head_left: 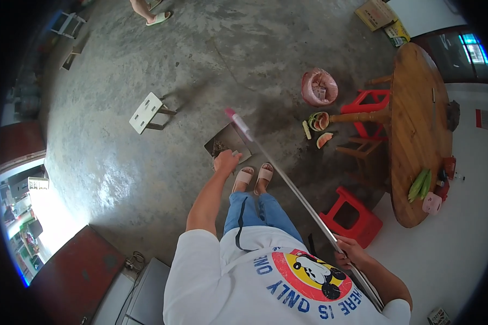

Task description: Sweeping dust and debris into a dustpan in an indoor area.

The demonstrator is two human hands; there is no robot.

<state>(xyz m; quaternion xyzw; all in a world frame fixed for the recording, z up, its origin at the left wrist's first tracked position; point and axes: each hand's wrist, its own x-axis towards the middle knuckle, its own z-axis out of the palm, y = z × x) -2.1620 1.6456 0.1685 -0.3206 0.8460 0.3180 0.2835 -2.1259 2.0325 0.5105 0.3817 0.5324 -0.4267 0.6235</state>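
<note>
My left hand point(227, 162) is closed around the near end of a grey metal dustpan point(236, 138), just in front of my slippers. Some dark debris point(219, 146) lies in the dustpan. A long-handled broom point(294, 189) runs diagonally across my right side, its pink-and-white head point(238, 124) at the dustpan's far right edge. Whether the head touches the pan or the floor, I cannot tell. Low on the right, my right hand point(352, 252) grips the broom's pale handle near my waist.
Right of the broom stand a pink-lined bin point(310, 93) and pieces of watermelon point(325, 141) on the floor. A wooden table point(417, 124) and a red stool point(370, 222) are farther right. A small white stool point(146, 112) stands left; another person's foot point(158, 19) shows at the top.
</note>
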